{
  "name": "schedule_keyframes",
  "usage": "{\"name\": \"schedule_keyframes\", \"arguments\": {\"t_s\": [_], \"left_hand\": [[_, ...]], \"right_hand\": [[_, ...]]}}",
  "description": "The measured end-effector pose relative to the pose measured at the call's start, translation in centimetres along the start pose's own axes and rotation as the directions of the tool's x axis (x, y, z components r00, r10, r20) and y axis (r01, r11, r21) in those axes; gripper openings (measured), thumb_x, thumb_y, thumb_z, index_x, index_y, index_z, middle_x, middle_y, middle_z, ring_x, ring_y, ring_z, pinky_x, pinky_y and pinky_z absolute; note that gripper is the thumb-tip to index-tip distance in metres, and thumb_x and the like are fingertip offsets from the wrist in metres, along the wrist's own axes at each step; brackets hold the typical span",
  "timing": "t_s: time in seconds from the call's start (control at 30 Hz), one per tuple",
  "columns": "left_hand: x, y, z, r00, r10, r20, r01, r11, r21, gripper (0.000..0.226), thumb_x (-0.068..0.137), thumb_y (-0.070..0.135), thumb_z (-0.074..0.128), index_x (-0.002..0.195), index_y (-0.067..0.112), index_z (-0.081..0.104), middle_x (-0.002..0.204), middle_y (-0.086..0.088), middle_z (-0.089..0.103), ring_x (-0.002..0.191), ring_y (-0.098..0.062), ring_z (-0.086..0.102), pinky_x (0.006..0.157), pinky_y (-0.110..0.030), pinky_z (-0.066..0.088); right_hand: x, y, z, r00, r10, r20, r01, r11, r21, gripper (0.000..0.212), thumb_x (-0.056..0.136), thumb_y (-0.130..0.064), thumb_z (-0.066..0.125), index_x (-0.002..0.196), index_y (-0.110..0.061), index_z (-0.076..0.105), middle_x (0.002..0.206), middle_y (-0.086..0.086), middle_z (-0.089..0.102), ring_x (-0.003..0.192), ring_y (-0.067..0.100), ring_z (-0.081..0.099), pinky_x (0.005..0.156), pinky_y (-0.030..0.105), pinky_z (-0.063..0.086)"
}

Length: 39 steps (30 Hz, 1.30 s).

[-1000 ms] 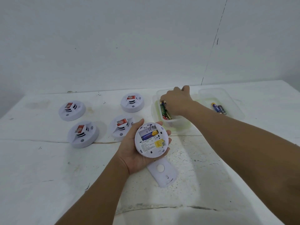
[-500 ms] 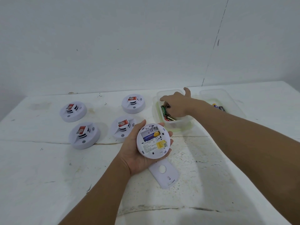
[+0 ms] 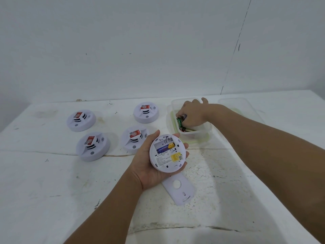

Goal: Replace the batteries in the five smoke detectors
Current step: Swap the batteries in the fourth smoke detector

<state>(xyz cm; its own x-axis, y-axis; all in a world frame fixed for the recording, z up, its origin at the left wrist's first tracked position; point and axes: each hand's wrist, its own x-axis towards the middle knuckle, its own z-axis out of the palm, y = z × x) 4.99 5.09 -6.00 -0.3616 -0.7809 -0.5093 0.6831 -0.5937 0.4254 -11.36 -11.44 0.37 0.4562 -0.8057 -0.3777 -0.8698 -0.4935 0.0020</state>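
Four smoke detectors [image 3: 81,120] are sitting face up on the white table [image 3: 44,182], well apart from the hands; the fifth, the open detector [image 3: 168,153], is lying back side up in the left hand [image 3: 151,164], palm cupping it from below, thumb and fingertips curling round its rim. One blue-and-yellow battery [image 3: 165,148] is lying in its compartment, and the slot beside it is looking empty. The detached back cover [image 3: 178,190] is resting on the table just under that hand.

The right hand [image 3: 192,114] is reaching into the near clear container [image 3: 195,135], fingers bent down over the green batteries [image 3: 179,122]. Whether it is already pinching one I cannot tell (the fingertips are hidden behind the knuckles). A second clear container [image 3: 241,106] is standing farther right.

Step in hand, as I judge it: fetching a fresh cell for this detector. Next move is calling for a firm pinch on a single battery, then carrying it across and seating it with polarity matched to the free slot.
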Motion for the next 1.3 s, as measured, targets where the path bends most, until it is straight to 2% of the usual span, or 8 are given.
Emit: {"name": "schedule_keyframes", "arguments": {"t_s": [0.3,0.57,0.73,0.9,1.03,1.13,1.2,1.3], "left_hand": [[-0.1,0.0,0.1,1.0,-0.019,-0.02,0.019,1.0,-0.013,0.061,0.094,0.058,0.059,0.122,0.007,0.076,0.142,-0.023,0.061,0.125,-0.043,0.058,0.104,-0.054,0.046],[-0.2,0.0,0.3,1.0,-0.009,-0.021,0.009,1.0,-0.011,0.06,0.089,0.055,0.065,0.128,0.01,0.073,0.144,-0.023,0.059,0.128,-0.042,0.056,0.105,-0.055,0.045],[-0.2,0.0,0.2,1.0,-0.003,-0.021,0.003,1.0,-0.012,0.06,0.092,0.057,0.061,0.128,0.011,0.073,0.144,-0.023,0.059,0.126,-0.042,0.057,0.104,-0.055,0.047],[-0.1,0.0,0.3,1.0,0.006,-0.016,-0.006,1.0,-0.011,0.062,0.093,0.057,0.062,0.136,0.013,0.068,0.145,-0.023,0.058,0.126,-0.042,0.057,0.103,-0.054,0.047],[-0.2,0.0,0.3,1.0,0.007,-0.01,-0.007,1.0,-0.005,0.061,0.093,0.057,0.062,0.134,0.013,0.07,0.146,-0.022,0.058,0.126,-0.042,0.057,0.105,-0.053,0.046],[-0.2,-0.1,0.3,1.0,0.015,-0.007,-0.015,1.0,-0.003,0.06,0.093,0.057,0.062,0.135,0.014,0.068,0.145,-0.021,0.058,0.123,-0.042,0.059,0.105,-0.052,0.046],[-0.2,-0.2,0.3,1.0,0.022,-0.005,-0.022,1.0,-0.004,0.062,0.093,0.057,0.063,0.137,0.014,0.067,0.144,-0.022,0.059,0.122,-0.043,0.06,0.106,-0.053,0.046],[-0.2,-0.4,0.4,0.999,0.044,0.002,-0.044,0.999,0.005,0.059,0.094,0.056,0.064,0.133,0.011,0.069,0.141,-0.021,0.062,0.116,-0.043,0.065,0.109,-0.053,0.044]], "right_hand": [[0.1,1.0,-0.1,0.991,-0.024,-0.133,0.039,0.992,0.117,0.017,0.097,-0.035,0.066,0.113,-0.041,0.068,0.127,-0.001,0.049,0.129,0.028,0.043,0.123,0.056,0.008],[-0.4,0.5,-0.4,0.985,-0.032,-0.168,0.062,0.982,0.176,0.018,0.095,-0.036,0.06,0.102,-0.044,0.074,0.128,-0.003,0.047,0.126,0.025,0.042,0.121,0.051,0.017],[-1.1,1.1,-0.9,0.987,-0.038,-0.154,0.063,0.985,0.158,0.006,0.094,-0.045,0.068,0.094,-0.042,0.073,0.111,-0.008,0.049,0.11,0.022,0.046,0.089,0.036,0.035],[-2.0,1.0,-1.5,0.976,0.01,-0.216,0.045,0.968,0.246,0.012,0.1,-0.042,0.061,0.103,-0.031,0.066,0.109,-0.015,0.066,0.109,0.017,0.058,0.088,0.037,0.028],[-3.8,-0.3,-1.6,0.881,0.1,-0.462,0.086,0.927,0.364,0.008,0.103,-0.031,0.056,0.106,-0.029,0.063,0.103,-0.015,0.07,0.103,0.014,0.064,0.091,0.033,0.021],[-6.1,-2.5,-1.1,0.728,0.128,-0.674,0.245,0.869,0.43,0.007,0.102,-0.026,0.057,0.107,-0.027,0.062,0.089,-0.02,0.067,0.09,0.012,0.066,0.098,0.034,0.034],[-8.1,-4.2,-0.3,0.636,0.136,-0.76,0.399,0.785,0.474,0.007,0.101,-0.026,0.06,0.107,-0.024,0.064,0.086,-0.022,0.065,0.083,0.006,0.066,0.092,0.028,0.046],[-10.4,-6.6,1.9,0.609,0.205,-0.766,0.528,0.616,0.584,0.008,0.101,-0.025,0.064,0.108,-0.024,0.067,0.094,-0.017,0.07,0.088,0.003,0.065,0.078,0.013,0.048]]}}
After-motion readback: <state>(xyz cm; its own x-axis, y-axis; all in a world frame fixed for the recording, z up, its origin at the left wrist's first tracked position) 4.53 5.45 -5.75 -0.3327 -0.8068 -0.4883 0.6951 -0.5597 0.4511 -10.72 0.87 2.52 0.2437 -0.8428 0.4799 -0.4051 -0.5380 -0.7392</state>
